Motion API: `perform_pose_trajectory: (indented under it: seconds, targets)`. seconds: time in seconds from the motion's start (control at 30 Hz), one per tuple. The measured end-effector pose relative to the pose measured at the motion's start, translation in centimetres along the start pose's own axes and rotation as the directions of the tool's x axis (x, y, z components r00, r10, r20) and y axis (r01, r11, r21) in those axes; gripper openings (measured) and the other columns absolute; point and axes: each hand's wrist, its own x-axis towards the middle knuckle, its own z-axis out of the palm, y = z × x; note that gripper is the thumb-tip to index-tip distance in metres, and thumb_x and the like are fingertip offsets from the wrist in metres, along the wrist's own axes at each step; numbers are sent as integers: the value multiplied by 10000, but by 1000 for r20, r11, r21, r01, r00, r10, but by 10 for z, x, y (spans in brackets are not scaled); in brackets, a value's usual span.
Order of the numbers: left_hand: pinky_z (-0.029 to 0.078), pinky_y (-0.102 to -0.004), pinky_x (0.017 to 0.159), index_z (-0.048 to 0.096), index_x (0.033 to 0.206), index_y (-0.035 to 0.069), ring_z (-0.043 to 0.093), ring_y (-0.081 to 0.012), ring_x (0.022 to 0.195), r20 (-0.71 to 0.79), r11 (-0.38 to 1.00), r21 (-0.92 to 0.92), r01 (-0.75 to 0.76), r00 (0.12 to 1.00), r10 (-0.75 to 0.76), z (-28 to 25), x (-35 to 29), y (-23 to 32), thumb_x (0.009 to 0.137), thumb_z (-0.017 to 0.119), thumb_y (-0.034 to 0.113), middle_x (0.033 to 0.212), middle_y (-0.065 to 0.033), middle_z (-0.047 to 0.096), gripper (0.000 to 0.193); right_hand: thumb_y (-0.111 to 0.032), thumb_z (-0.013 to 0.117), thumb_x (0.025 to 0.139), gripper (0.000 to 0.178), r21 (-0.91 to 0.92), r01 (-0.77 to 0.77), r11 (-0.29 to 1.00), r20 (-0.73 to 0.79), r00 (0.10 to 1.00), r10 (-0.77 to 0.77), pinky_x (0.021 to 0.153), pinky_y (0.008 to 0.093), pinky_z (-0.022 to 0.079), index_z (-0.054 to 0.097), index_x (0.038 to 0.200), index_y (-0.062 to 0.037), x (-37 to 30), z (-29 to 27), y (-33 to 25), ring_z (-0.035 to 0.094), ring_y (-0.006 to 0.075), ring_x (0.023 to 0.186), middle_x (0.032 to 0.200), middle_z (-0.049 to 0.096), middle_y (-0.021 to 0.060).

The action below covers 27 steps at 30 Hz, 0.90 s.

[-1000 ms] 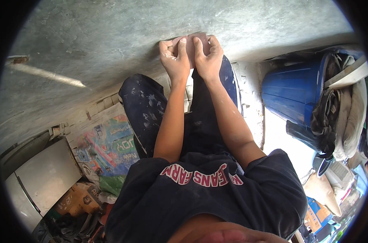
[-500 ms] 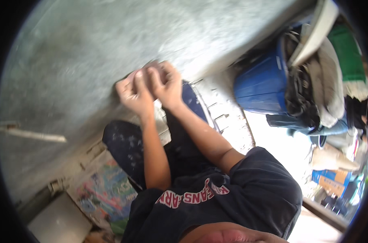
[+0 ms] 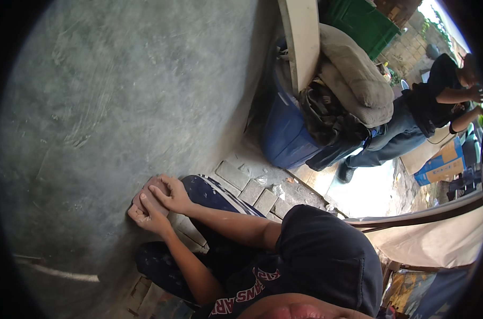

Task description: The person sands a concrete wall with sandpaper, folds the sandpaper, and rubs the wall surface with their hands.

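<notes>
A reddish-brown flat piece (image 3: 150, 195), like a block or folded sheet, lies against the grey wall (image 3: 119, 101) between my two hands. My left hand (image 3: 152, 219) grips its near-left end, thumb along its face and fingers curled round the edge. Closed on its right side is my right hand (image 3: 175, 196), thumb pressed on the face and fingers over the upper edge. The side touching the wall is hidden, so I cannot tell its exact kind. My knees in dark, dusty trousers (image 3: 201, 194) rest close below the wall.
Grey paving blocks (image 3: 233, 178) run along the wall's foot. A blue bin (image 3: 289, 133) stands at the right, with grey sacks (image 3: 353, 69) and a pale board (image 3: 300, 42) in it. Beyond are a green crate (image 3: 361, 24), a blue-and-brown box (image 3: 441, 162) and another person (image 3: 430, 106).
My view has swung to the right, bringing the other person into sight. Both hands stay on the reddish-brown piece against the wall and now appear lower and further left.
</notes>
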Motion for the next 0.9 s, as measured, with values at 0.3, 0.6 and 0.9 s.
perform_pose_trajectory:
  seconds: [0.3,0.6,0.9]
  targets:
    - [492,-358,825,544,1005,-66,600,-259,937,114,974,80,212,969,-221,-43,-15,-56,935,617,298,1028,-197,616,378,-291,610,882,307,-13,-42,999,188,981,43,573,385,424,541,863,7,-16,9,21,539,314,593,669,535,204]
    - [474,-387,905,556,1131,-76,581,-292,1031,96,956,61,288,951,-293,-40,-14,-64,921,608,315,1145,-221,589,447,-311,588,899,331,-50,-56,997,206,976,65,596,382,436,553,894,18,-21,8,28,568,317,621,700,564,208]
    - [504,-390,849,594,1030,-79,606,-278,952,97,941,17,337,936,-337,-51,-17,-45,907,625,366,1042,-215,624,462,-346,599,898,365,-48,-69,996,217,973,78,643,375,474,603,962,14,-31,13,34,604,304,661,749,614,208]
